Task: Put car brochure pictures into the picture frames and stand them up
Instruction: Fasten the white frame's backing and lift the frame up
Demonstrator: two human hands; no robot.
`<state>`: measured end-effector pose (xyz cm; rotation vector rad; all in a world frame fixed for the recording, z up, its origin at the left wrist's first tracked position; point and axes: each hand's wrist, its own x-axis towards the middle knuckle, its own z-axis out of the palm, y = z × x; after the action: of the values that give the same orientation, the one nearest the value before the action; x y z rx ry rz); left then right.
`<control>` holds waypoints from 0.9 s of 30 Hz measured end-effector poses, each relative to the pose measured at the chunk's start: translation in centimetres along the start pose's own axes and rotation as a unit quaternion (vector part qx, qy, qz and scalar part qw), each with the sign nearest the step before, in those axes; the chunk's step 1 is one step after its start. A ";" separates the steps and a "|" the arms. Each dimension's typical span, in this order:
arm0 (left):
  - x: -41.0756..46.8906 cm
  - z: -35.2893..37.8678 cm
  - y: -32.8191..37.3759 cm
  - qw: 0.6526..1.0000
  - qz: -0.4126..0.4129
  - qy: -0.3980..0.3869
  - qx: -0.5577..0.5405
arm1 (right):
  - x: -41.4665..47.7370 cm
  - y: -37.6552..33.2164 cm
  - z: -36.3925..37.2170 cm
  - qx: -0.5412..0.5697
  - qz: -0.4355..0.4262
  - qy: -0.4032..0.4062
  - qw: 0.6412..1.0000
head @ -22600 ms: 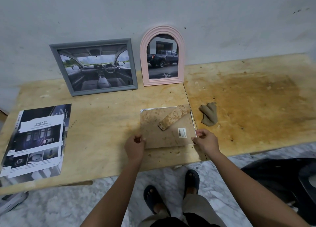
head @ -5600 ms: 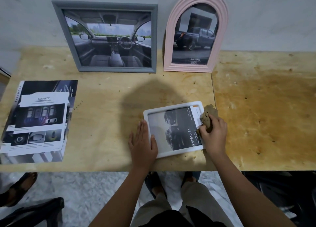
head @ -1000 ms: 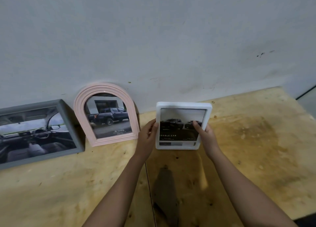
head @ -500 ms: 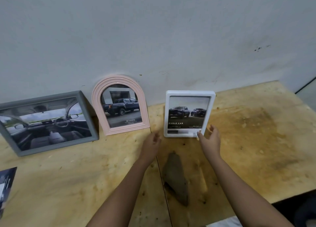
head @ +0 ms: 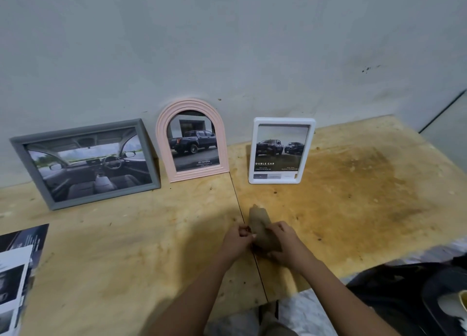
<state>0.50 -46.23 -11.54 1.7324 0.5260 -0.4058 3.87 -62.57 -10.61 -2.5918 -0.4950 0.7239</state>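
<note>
Three frames stand upright against the wall, each with a car picture in it: a grey frame at the left, a pink arched frame in the middle and a white frame at the right. Both hands are well in front of the white frame, at a brown cloth lying on the wooden table. My right hand grips the cloth's near end. My left hand pinches its left edge. The brochure lies flat at the table's left edge.
The grey wall rises directly behind the frames. A seam between two boards runs down the table past my left hand. The front edge is close to my forearms, with a dark object below it at the right.
Both hands have let go of the white frame, which now stands alone against the wall. They drew back toward me and took hold of the brown cloth.
</note>
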 end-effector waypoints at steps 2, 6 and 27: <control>-0.5 -0.3 0.3 0.999 -0.008 -0.016 -0.038 | -0.6 -0.5 0.9 0.036 0.007 0.043 0.998; -1.7 -1.8 1.0 0.994 0.014 -0.021 -0.109 | -1.4 -2.1 0.6 0.244 -0.002 0.057 0.968; -7.0 -11.6 0.9 0.970 0.218 0.106 0.016 | -0.3 -14.5 -3.7 0.481 -0.067 0.034 0.874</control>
<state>-4.99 -36.01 -4.58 1.8723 0.2766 0.0857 2.41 -51.27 -0.85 -1.6176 -0.1938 0.6076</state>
